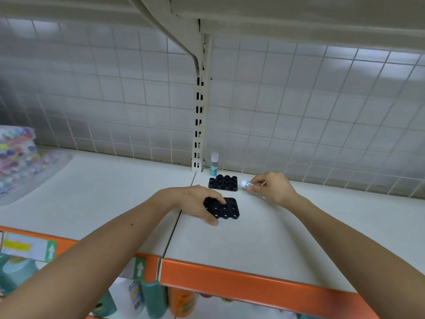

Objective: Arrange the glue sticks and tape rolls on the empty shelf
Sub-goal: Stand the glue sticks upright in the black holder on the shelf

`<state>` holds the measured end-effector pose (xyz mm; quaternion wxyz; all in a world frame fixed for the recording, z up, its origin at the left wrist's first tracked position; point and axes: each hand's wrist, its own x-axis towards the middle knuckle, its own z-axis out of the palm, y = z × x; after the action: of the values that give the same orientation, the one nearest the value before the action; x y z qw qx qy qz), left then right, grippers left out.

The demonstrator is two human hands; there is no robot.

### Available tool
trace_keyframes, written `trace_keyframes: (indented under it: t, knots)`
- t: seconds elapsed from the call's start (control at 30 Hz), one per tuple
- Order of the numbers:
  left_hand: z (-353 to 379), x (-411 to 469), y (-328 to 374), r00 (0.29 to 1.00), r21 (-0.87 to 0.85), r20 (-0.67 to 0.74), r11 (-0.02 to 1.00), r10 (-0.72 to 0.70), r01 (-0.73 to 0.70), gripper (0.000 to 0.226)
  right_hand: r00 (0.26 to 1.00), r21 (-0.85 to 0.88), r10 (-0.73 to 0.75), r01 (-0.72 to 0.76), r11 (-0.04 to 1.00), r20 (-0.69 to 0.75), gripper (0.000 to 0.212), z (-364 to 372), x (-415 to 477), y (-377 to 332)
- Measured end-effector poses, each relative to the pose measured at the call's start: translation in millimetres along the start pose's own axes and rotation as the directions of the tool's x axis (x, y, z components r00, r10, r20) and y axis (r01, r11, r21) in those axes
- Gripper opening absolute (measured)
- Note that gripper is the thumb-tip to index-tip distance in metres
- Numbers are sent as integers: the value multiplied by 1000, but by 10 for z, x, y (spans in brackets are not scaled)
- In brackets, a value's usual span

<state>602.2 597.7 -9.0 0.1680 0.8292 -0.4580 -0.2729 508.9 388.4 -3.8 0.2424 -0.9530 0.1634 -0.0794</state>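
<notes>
1. So the step in hand looks like seating a stick in a socket. The right hand (269,187) has the held glue stick (246,184) pinched between thumb and fingertips. It's lying nearly flat just above the shelf (264,238), with the white cap pointing left at the far holder (223,183).
2. The left hand (197,201) is on the near holder (226,209), nearer and a bit left. Its fingers are curled over the left end and the thumb runs along the near edge, so it's gripping it.
3. To do it well, I'd tip the stick upright first, base down, then line it up over one socket and push straight in. Going in at a slant would probably just shove that light black tray around.
4. The far holder has nothing pinning it down, so a gentle push is the way.
5. The standing glue stick (214,164) is upright at the far-left corner of the far holder. I can't tell if it's in a socket or just behind it.
6. No tape rolls anywhere in view.
7. Surface: smooth off-white shelf boards with a seam running under the left hand, and an orange front strip (253,279).
8. Room: it's shop racking, with a wire grid back panel (299,111), a slotted upright (199,111) and another shelf overhead (299,14). There's a bag of colourful bits (16,155) far left and bottles (151,298) on the level below.
</notes>
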Motion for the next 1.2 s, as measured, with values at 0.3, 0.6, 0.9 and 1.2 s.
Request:
trace_keyframes:
  t: [0.3,0.6,0.9,1.2]
  knots:
    - [-13,95,311,801,132,-532,962,273,-240,50,978,533,22,-131,836,206,15,-125,-98,-263]
    - [24,174,208,759,-168,-646,956,76,-239,18,967,670,50,-209,713,249,26,-259,-129,-268]
    - [110,240,236,858,-622,-497,743,-130,-247,10,997,691,51,-72,719,51,8,-302,-83,-312]
    - [96,291,77,776,-219,-625,973,-86,-69,30,982,440,45,43,897,-185,25,-200,286,-370]
